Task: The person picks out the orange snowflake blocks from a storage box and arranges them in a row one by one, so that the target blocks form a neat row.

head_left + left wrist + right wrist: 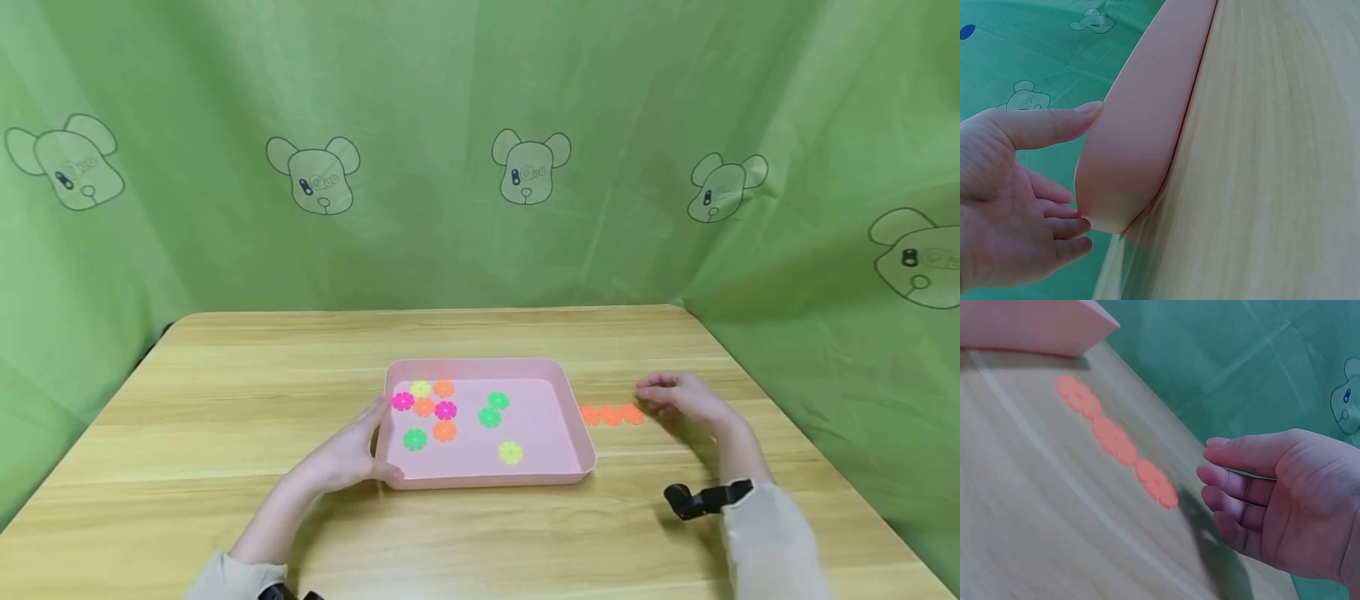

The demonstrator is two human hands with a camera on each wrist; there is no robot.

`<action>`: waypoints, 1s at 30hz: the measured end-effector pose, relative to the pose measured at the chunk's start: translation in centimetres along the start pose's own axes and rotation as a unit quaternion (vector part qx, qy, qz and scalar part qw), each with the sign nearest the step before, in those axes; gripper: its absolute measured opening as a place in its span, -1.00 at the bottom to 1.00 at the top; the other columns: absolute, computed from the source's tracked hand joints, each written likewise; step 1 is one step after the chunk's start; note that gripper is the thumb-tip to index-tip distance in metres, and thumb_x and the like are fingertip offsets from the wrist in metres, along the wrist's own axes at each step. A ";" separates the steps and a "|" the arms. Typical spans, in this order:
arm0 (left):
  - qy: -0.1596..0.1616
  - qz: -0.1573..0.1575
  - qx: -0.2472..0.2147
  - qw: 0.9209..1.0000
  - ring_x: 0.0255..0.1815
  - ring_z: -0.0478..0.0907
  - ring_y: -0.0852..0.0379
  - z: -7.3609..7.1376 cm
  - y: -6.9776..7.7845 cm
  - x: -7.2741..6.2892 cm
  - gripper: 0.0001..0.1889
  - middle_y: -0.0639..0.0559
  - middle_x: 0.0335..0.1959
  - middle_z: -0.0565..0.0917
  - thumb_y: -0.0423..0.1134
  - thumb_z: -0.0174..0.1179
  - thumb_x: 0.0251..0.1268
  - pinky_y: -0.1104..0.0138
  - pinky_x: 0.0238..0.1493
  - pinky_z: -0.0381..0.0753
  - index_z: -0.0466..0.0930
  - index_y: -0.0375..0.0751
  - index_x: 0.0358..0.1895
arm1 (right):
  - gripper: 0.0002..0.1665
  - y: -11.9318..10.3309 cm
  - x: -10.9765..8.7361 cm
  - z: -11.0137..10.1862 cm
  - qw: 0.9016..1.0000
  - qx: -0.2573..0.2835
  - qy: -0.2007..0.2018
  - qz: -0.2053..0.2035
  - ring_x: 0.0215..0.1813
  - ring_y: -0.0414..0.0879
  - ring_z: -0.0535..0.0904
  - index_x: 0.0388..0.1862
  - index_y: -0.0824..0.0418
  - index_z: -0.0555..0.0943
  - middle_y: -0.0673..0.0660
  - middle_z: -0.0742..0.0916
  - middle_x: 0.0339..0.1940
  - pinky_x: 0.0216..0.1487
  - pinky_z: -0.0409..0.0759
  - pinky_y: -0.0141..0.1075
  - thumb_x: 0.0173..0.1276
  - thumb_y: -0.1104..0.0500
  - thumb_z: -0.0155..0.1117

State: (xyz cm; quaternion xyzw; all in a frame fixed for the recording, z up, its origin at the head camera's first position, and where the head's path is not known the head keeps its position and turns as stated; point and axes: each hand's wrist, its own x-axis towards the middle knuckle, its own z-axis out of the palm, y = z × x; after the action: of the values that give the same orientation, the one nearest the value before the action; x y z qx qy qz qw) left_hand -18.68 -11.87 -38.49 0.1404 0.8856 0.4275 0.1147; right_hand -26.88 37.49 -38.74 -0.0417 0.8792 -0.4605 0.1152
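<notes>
L hand is spread around the L end of a pink rectangular tray, thumb at the near-L corner, fingertips up against the L side. R hand is just past the R end of a row of three orange snowflake discs, fingers loosely bent, thumb nr the index; nothing visible btwn them. R wrist view shows a small gap btwn the fingertips and the last disc.

The row lies flat on the wood-grain tabletop, just beside the tray's R wall, discs end to end; can't tell if interlocked or only touching.

Tray sits flat approx mid-tabletop w/ loose discs inside. L half: two magenta discs, three orange discs, one yellow disc up nr the far wall, one green disc lower down. Rt of those: two green discs close tog., plus a yellow disc nr the front.

Light sleeves on both arms; black wrist mount on the R. Green curtain behind & to the sides, w/ outlined animal heads.
</notes>
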 end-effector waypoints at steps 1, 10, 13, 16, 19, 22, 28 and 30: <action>0.000 0.000 0.000 1.000 0.44 -0.14 -0.20 0.0 0.0 0.0 0.07 -0.27 0.46 -0.09 -0.29 0.43 -0.15 -0.06 0.37 -0.09 -0.10 -0.40 0.43 | -0.47 -0.3 0.0 0.0 1.000 -0.001 0.002 -0.003 -0.22 -0.11 0.55 0.10 0.56 0.37 0.17 0.66 -0.21 -0.19 0.57 -0.26 0.36 0.14 0.13; -0.001 0.002 0.004 1.000 0.44 -0.14 -0.21 -0.1 0.1 -0.1 0.08 -0.29 0.45 -0.07 -0.28 0.45 -0.16 -0.06 0.37 -0.09 -0.10 -0.42 0.42 | -0.41 -3.4 0.4 0.7 0.999 -0.015 -0.001 -0.031 -0.10 0.00 0.53 0.14 0.56 0.35 0.32 0.64 -0.07 -0.10 0.56 -0.12 0.40 0.07 0.08; 0.000 0.001 0.005 1.000 0.44 -0.13 -0.21 -0.1 0.1 -0.1 0.09 -0.29 0.45 -0.07 -0.28 0.45 -0.16 -0.06 0.37 -0.09 -0.10 -0.42 0.43 | -0.41 -4.4 1.0 0.9 0.999 -0.018 -0.002 -0.043 -0.05 0.07 0.53 0.13 0.54 0.36 0.31 0.65 -0.07 -0.06 0.55 -0.11 0.40 0.04 0.08; 0.000 0.000 0.006 1.000 0.44 -0.13 -0.21 -0.1 0.1 -0.1 0.08 -0.29 0.45 -0.07 -0.27 0.45 -0.16 -0.05 0.37 -0.09 -0.10 -0.42 0.42 | -0.41 -5.7 1.5 1.3 0.998 -0.015 -0.003 -0.053 -0.05 0.08 0.54 0.13 0.52 0.38 0.29 0.65 -0.07 -0.08 0.56 -0.17 0.39 0.03 0.09; 0.001 -0.001 0.006 1.000 0.44 -0.14 -0.21 0.0 0.1 -0.1 0.08 -0.29 0.46 -0.07 -0.28 0.44 -0.16 -0.05 0.37 -0.09 -0.10 -0.43 0.42 | -0.45 -7.2 1.9 1.9 0.998 -0.007 -0.010 -0.064 -0.05 0.08 0.55 0.12 0.50 0.40 0.29 0.65 -0.07 -0.11 0.57 -0.23 0.38 0.06 0.11; 0.001 -0.003 0.003 1.000 0.45 -0.14 -0.20 0.0 0.1 -0.1 0.09 -0.28 0.46 -0.08 -0.29 0.44 -0.17 -0.05 0.37 -0.10 -0.10 -0.42 0.43 | -0.49 -8.7 2.4 2.7 0.997 0.004 -0.026 -0.071 -0.05 0.10 0.56 0.12 0.49 0.40 0.32 0.64 -0.06 -0.10 0.58 -0.21 0.38 0.12 0.10; 0.001 -0.007 -0.002 1.000 0.45 -0.16 -0.18 0.2 0.1 0.0 0.09 -0.26 0.46 -0.08 -0.31 0.44 -0.18 -0.05 0.38 -0.12 -0.12 -0.40 0.43 | -0.50 -10.9 3.6 5.1 0.995 0.012 -0.050 -0.087 -0.06 0.05 0.58 0.10 0.47 0.44 0.31 0.66 -0.05 -0.03 0.55 -0.06 0.33 0.13 0.18; 0.001 -0.009 -0.002 1.000 0.45 -0.16 -0.17 0.2 0.1 0.1 0.09 -0.24 0.47 -0.08 -0.31 0.43 -0.17 -0.05 0.38 -0.11 -0.11 -0.39 0.44 | -0.50 -11.6 4.0 5.9 0.995 0.013 -0.054 -0.088 -0.04 0.03 0.58 0.10 0.44 0.47 0.29 0.66 -0.03 -0.01 0.54 -0.03 0.30 0.12 0.21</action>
State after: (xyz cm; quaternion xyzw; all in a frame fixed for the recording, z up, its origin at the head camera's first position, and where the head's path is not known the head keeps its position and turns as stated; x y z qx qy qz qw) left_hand -18.66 -11.68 -38.56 0.1320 0.8862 0.4283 0.1177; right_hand -29.74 25.39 -33.14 -0.1428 0.8585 -0.4771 0.1222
